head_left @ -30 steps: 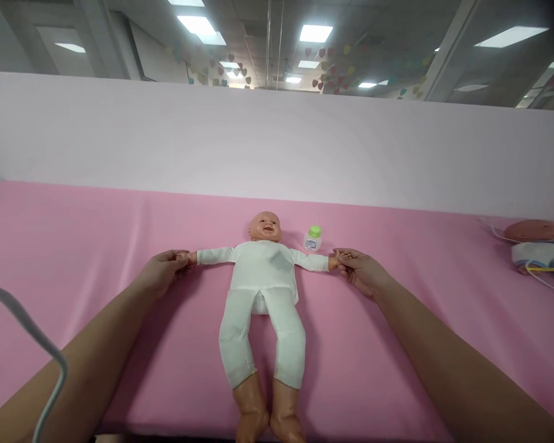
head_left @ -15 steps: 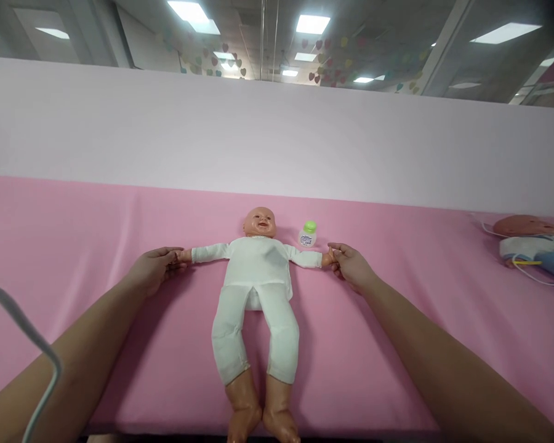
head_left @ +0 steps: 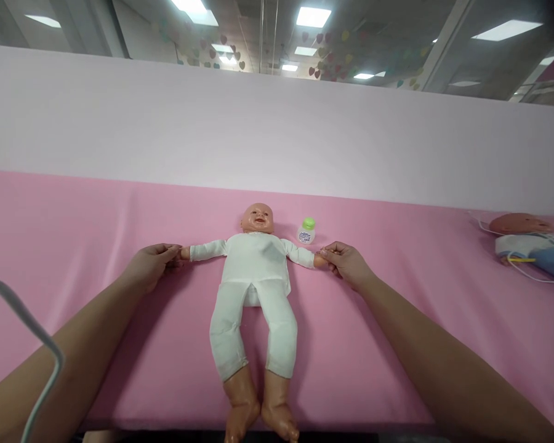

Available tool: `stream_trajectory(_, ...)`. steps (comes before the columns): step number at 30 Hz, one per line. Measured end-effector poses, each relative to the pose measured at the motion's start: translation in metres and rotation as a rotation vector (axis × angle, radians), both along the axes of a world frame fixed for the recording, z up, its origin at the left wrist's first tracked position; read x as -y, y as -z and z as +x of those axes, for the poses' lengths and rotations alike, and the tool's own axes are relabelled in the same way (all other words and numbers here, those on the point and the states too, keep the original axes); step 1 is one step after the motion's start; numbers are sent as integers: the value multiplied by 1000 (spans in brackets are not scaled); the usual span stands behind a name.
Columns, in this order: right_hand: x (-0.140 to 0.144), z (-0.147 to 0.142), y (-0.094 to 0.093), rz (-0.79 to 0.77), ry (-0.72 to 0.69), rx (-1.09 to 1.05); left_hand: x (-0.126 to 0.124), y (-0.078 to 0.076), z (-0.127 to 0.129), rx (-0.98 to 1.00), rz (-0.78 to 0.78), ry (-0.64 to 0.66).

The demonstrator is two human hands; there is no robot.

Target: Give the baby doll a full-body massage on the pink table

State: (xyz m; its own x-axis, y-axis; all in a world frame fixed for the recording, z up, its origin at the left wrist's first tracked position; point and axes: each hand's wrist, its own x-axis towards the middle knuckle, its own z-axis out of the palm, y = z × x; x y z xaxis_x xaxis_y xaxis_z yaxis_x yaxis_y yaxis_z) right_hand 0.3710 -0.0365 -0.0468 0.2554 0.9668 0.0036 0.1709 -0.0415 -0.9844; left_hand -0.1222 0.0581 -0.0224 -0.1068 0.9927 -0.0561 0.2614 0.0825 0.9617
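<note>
A baby doll [head_left: 256, 261] in a white top and white trousers lies on its back, head away from me and bare feet at the near edge. Its arms are stretched out to both sides. My left hand [head_left: 151, 266] is closed on the doll's hand at the left, fingers pinching it. On the other side my right hand [head_left: 348, 263] grips the doll's other hand between thumb and fingers. A small clear bottle [head_left: 306, 231] with a green cap and a label stands beside the doll's head, near my right hand.
Pink cloth [head_left: 378, 344] covers the table, with a white wall panel [head_left: 277, 135] along its back. A second doll [head_left: 526, 240] in white and blue, with a white cord around it, lies at the far right. A grey cable [head_left: 32, 326] hangs close at the left.
The doll's arm held by my right hand has shifted slightly inward and bent a little. My left hand keeps its hold. The whole view has tilted slightly.
</note>
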Motion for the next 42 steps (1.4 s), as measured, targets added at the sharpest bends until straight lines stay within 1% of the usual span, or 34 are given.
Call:
stream_trajectory(4, 2, -7, -3, -2, 51, 143, 0, -1, 2, 89, -67, -17)
stream_trajectory(9, -2, -4, 4, 31, 139, 356, 1, -4, 6, 145, -70, -26)
stream_trajectory(11, -4, 0, 7, 11, 121, 311, 1, -4, 6, 169, -73, -18)
stream_trajectory(14, -6, 4, 10, -13, 47, 84, -1, -3, 3, 199, -84, 17)
stream_trajectory(18, -6, 9, 10, -22, 3, -199, -5, 3, -5, 183, -63, 73)
stream_trajectory(21, -5, 11, 8, -13, -51, -276, -7, 6, -8, 165, -43, 111)
stream_trajectory(24, -3, 8, 6, -5, -64, -230, -6, 6, -8, 158, -33, 100)
stream_trajectory(28, -1, 1, 1, 11, -28, -153, -2, 1, -4, 126, -3, 84)
stream_trajectory(33, 1, -4, -4, 17, 88, -10, 0, 1, 0, 111, 5, 29)
stream_trajectory(37, 2, -4, -4, 12, 153, 107, -4, 4, 1, 166, -14, -10)
stream_trajectory(40, 1, -3, -3, -21, 148, 88, -6, 5, 1, 241, -57, -40)
stream_trajectory(42, 1, 1, -1, -54, 103, 33, -6, 5, 0, 284, -81, -37)
